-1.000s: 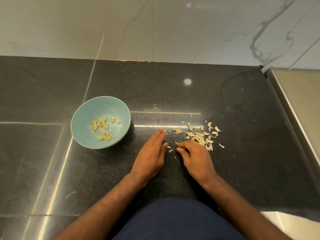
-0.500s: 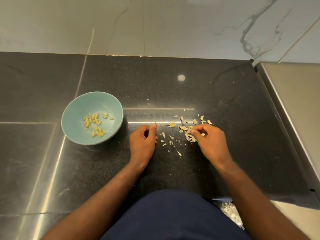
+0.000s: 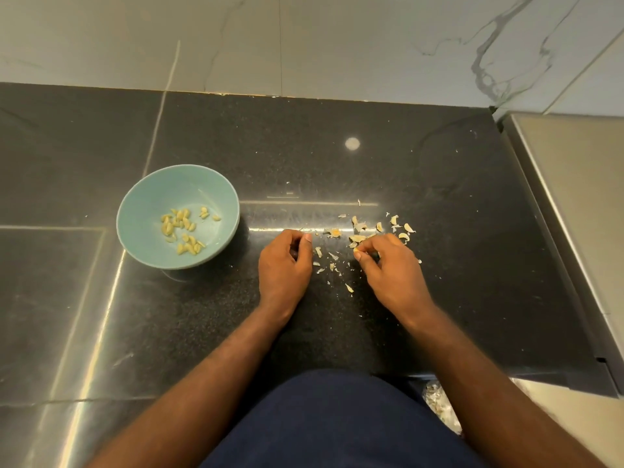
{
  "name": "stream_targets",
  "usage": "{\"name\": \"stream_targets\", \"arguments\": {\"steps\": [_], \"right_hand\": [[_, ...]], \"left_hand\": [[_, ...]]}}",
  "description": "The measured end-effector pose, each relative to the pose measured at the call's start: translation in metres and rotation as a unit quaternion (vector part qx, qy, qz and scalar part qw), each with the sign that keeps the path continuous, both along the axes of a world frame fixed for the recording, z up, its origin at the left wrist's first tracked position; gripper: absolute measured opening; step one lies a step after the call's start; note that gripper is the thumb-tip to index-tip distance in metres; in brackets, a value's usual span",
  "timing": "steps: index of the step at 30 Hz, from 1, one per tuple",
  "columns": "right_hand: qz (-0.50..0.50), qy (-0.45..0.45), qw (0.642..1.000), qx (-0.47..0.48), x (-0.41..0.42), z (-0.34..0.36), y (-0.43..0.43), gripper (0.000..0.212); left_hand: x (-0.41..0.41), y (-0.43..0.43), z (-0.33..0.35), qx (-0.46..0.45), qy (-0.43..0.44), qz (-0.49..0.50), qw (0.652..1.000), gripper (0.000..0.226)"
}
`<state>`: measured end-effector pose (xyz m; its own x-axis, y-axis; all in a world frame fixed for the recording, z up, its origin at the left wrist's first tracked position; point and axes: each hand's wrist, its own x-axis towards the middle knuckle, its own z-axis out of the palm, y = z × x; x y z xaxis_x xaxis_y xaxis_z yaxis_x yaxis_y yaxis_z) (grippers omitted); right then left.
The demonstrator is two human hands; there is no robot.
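A pale teal bowl (image 3: 145,201) stands on the black stone counter (image 3: 337,157), left of my hands, and holds several peeled yellowish cloves (image 3: 182,229). Dry papery peels (image 3: 378,228) lie scattered on the counter in front of my right hand, with smaller scraps (image 3: 332,261) between my hands. My right hand (image 3: 393,270) rests on the counter at the near edge of the peels, with thumb and curled fingers closed around some of them. My left hand (image 3: 285,265) lies beside it with its fingers curled inward; nothing shows inside it.
A brushed steel surface (image 3: 574,204) borders the counter on the right. A marble wall (image 3: 304,42) rises behind. The counter's front edge is at my body, and a crinkled clear bag (image 3: 439,405) shows below it at the right.
My left hand has gone from flat with straight fingers to curled. My right hand moved forward and right into the peel pile and closed on peels. The view shifted slightly.
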<state>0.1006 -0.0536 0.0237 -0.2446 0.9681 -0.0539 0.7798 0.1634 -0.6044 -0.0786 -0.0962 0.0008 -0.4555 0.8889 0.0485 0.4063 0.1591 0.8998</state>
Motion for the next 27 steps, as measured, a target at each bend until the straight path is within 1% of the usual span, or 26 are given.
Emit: {"name": "stream_targets", "arguments": {"steps": [2, 4, 7, 10, 11, 14, 16, 18, 20, 22, 24, 27], "right_hand": [[-0.001, 0.011, 1.0, 0.003, 0.003, 0.001, -0.003, 0.014], [-0.016, 0.015, 1.0, 0.012, 0.004, 0.002, -0.007, 0.021], [-0.025, 0.024, 0.999, 0.02, 0.004, 0.008, -0.014, 0.015], [0.015, -0.008, 0.999, -0.047, 0.0, 0.007, -0.029, 0.009], [0.019, -0.016, 0.999, -0.043, -0.002, 0.005, -0.035, 0.008], [0.002, -0.009, 1.0, -0.005, -0.007, 0.002, -0.041, 0.01], [0.006, -0.004, 0.999, -0.034, -0.007, 0.005, -0.037, 0.011], [0.032, -0.017, 0.997, -0.069, -0.004, 0.006, -0.036, 0.01], [0.048, -0.031, 0.995, -0.082, 0.0, 0.004, -0.039, 0.016], [0.05, -0.041, 0.995, -0.075, 0.002, 0.0, -0.041, 0.017], [0.054, -0.051, 0.995, -0.064, 0.001, -0.002, -0.041, 0.011], [0.064, -0.067, 0.994, -0.064, -0.006, -0.002, -0.036, 0.009]], "left_hand": [[0.0, -0.001, 0.001, -0.001, -0.012, -0.002, 1.0, 0.01], [0.0, -0.001, 0.0, 0.0, -0.014, -0.004, 1.0, 0.009], [0.0, -0.001, -0.001, 0.005, -0.02, -0.003, 1.0, 0.014], [0.0, -0.002, -0.003, 0.009, -0.016, -0.006, 1.0, 0.019], [0.0, -0.003, -0.004, 0.009, -0.014, -0.009, 1.0, 0.019], [-0.001, -0.003, -0.006, 0.011, -0.014, -0.01, 1.0, 0.017], [-0.002, -0.003, -0.007, 0.01, -0.015, -0.01, 1.0, 0.015], [-0.001, -0.003, -0.007, 0.01, -0.016, -0.01, 1.0, 0.014], [-0.002, -0.002, -0.008, 0.011, -0.016, -0.009, 1.0, 0.015], [-0.002, -0.001, -0.009, 0.011, -0.012, -0.007, 1.0, 0.016], [-0.001, -0.001, -0.009, 0.01, -0.007, -0.003, 1.0, 0.017], [-0.001, -0.001, -0.008, 0.007, 0.005, -0.002, 1.0, 0.016]]}}
